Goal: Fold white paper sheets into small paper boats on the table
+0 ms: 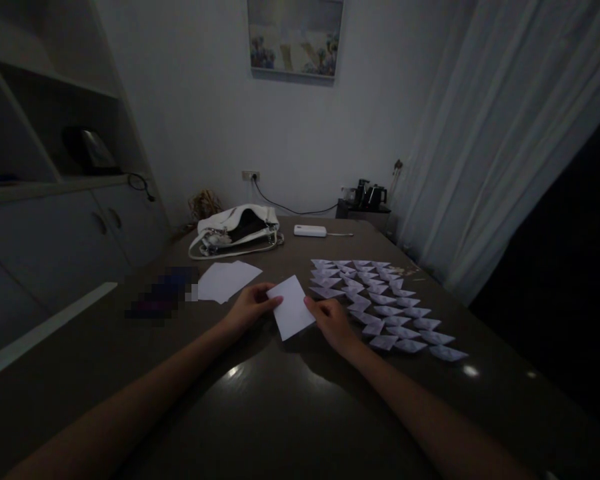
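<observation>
A white square sheet of paper (291, 309) is held up between my two hands, tilted with a corner toward me. My left hand (253, 305) pinches its left edge, thumb on top. On the opposite edge my right hand (333, 321) grips it the same way, fingers behind and mostly hidden. Several folded paper boats (387, 311) stand in rows on the table to the right, close to my right hand. Beyond my left hand lies a loose pile of white paper sheets (226, 280).
On the dark table (260, 413), a white handbag (235, 230) lies open at the far left and a white power bank (310, 231) with a short cable at the back. A blurred dark object (163, 293) sits left of the paper pile. A sheer curtain (460, 133) hangs at right.
</observation>
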Demonstrator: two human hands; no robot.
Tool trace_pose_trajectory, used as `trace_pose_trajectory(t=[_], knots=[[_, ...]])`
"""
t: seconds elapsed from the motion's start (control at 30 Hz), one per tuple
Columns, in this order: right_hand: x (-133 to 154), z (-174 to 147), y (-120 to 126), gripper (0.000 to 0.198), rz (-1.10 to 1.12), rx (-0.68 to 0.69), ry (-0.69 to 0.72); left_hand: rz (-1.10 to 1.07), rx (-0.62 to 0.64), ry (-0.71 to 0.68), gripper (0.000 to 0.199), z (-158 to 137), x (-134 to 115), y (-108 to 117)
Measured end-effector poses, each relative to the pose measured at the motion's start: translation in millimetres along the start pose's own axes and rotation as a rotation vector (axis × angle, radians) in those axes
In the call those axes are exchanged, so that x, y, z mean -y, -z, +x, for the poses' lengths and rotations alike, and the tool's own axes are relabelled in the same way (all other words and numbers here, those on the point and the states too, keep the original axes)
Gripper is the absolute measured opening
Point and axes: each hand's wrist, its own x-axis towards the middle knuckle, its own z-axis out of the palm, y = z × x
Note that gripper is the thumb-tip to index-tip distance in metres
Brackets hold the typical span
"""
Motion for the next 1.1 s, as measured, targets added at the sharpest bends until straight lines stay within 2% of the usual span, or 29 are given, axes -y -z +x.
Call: trace_pose_trajectory(t=[0.17, 0.5, 0.77, 1.1], knots=[[-1.1, 0.4, -0.4, 0.053, -0.021, 0.009, 0.006, -0.007, 0.077, -0.004, 0.037, -0.6, 1.2, 1.1], [1.4, -1.3, -1.3, 0.049, 0.008, 0.08, 0.025, -0.059, 0.109, 0.013, 0.036, -1.7, -2.0, -0.5], [3.2, -1.3, -1.6, 0.052, 0.022, 0.017, 0.002, -0.069, 0.142, 0.018, 0.034, -2.7, -0.5, 0.8], [-0.2, -0.1, -1.3, 0.049, 0.028, 0.071, 0.014, -0.089, 0.196, 0.031, 0.035, -2.2, 0.8, 1.1]])
